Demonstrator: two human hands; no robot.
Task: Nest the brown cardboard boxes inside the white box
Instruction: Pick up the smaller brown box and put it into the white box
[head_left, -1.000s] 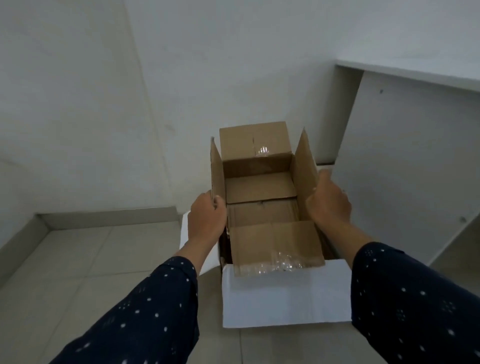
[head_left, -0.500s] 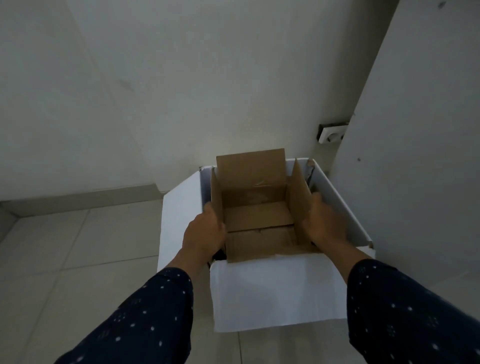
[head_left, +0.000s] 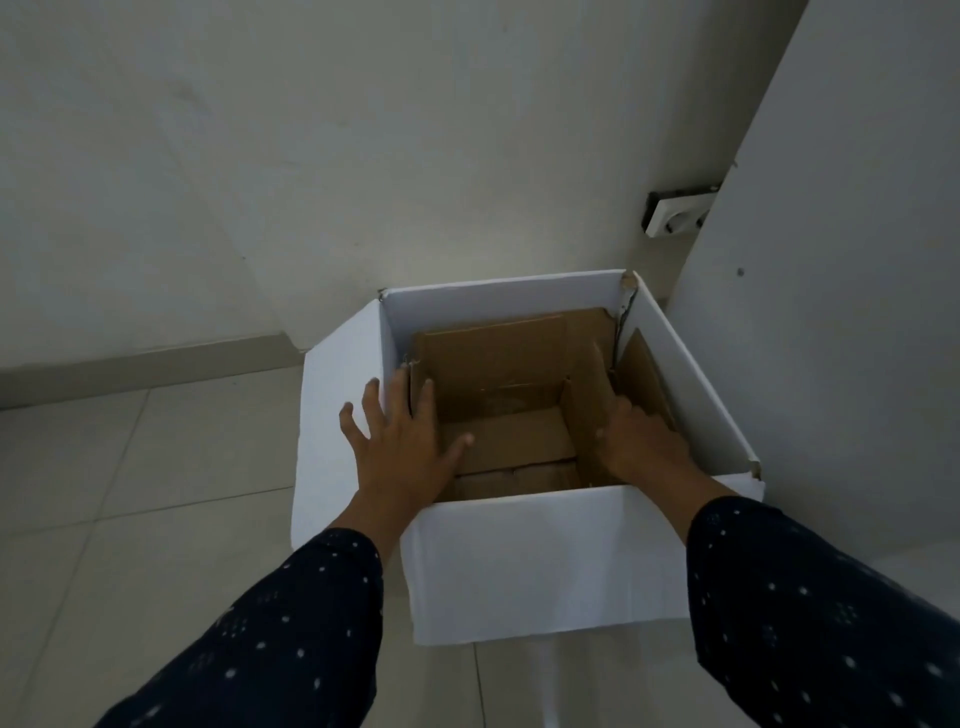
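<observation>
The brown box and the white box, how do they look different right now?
The brown box is bare cardboard; the white box is white outside and on its inner walls. The brown box is smaller and sits inside the white box, which stands on the floor. The brown box's flaps stand up; the white box's left flap hangs outward. Both are open at the top.

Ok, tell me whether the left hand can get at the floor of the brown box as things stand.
Probably yes. The left hand is spread open at the brown box's left wall, the flaps stand up inside the white box, and nothing covers the floor.
</observation>
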